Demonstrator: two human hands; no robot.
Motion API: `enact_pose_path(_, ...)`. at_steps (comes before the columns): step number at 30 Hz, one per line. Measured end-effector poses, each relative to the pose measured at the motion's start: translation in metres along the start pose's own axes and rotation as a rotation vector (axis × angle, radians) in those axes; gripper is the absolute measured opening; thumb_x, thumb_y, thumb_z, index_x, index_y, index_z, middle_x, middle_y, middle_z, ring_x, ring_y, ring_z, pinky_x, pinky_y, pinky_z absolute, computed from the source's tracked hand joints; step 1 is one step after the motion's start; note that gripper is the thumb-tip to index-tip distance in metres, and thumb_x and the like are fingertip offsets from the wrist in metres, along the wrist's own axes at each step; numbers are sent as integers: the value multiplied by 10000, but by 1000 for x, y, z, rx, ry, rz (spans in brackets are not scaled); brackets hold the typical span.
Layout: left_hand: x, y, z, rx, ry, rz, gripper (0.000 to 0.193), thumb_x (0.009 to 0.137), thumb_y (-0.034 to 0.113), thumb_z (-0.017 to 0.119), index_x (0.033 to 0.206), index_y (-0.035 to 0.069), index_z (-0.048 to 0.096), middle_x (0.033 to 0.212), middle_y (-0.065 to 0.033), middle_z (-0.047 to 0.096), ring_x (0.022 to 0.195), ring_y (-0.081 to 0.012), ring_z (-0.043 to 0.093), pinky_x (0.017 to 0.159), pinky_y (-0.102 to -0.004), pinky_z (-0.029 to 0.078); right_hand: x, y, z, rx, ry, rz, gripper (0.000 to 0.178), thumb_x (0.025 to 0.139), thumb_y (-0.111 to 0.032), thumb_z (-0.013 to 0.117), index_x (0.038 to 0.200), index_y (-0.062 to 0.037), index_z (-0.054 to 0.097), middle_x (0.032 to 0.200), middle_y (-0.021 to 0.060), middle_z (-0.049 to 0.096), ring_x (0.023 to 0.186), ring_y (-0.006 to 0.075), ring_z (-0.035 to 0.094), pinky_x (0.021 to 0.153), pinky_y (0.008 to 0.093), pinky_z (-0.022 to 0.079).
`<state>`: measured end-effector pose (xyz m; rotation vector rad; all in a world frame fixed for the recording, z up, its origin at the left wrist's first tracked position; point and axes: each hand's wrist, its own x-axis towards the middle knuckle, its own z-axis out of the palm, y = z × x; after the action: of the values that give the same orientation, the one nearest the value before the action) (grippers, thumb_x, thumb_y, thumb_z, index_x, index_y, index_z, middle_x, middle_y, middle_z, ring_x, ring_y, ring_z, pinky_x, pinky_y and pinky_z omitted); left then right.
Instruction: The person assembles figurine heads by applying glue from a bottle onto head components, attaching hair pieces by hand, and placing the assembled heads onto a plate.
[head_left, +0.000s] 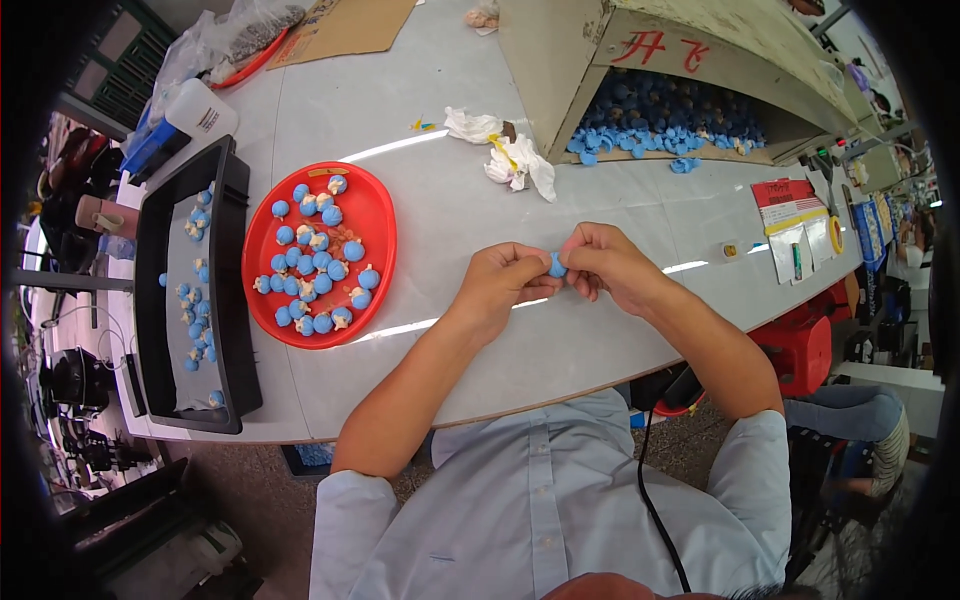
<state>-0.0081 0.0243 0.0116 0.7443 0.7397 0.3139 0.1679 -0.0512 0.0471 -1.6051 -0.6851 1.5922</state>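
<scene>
A small blue piece [557, 265] is pinched between my two hands above the grey table [440, 370]. My left hand [507, 278] grips it from the left with curled fingers, and my right hand [602, 262] closes on its other side. Most of the piece is hidden by the fingertips, so its full shape cannot be made out. To the left of my hands, a round red tray [388, 225] holds many blue balls with cream-coloured parts. Crumpled white tissue [520, 165] lies just beyond my hands.
A black bin [240, 290] with more blue balls stands at the far left. At the back right, a beige metal box [545, 80] opens onto a heap of blue pieces [640, 125]. Cards [785, 205] and yellow-handled scissors [836, 232] lie at the right. A red stool [805, 355] stands beside the table.
</scene>
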Motion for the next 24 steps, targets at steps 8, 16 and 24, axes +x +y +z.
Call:
enact_pose_path(8, -3, 3, 1, 13, -7, -9, 187, 910, 138, 626, 978, -35, 608, 915, -129, 675, 796, -168, 671, 744, -275, 565, 2, -2, -4, 16, -3, 32, 177, 819, -161, 664, 873, -37, 550, 706, 59, 590, 533, 114, 540, 459, 252, 405)
enact_pose_path(16, -1, 2, 0, 10, -13, -17, 164, 907, 108, 622, 988, -34, 610, 918, -131, 671, 816, -193, 687, 757, -296, 577, 1, -4, -5, -6, -13, 9, 181, 818, -153, 662, 877, -35, 539, 712, 61, 591, 542, 113, 540, 462, 252, 406)
enact_pose_path(24, -2, -3, 3, 82, 13, 69, 181, 894, 99, 642, 981, -58, 624, 897, -136, 681, 791, -172, 674, 717, -269, 559, -1, -2, -5, -34, -23, -8, 175, 835, -147, 659, 884, -30, 539, 724, 71, 597, 563, 121, 552, 478, 256, 425)
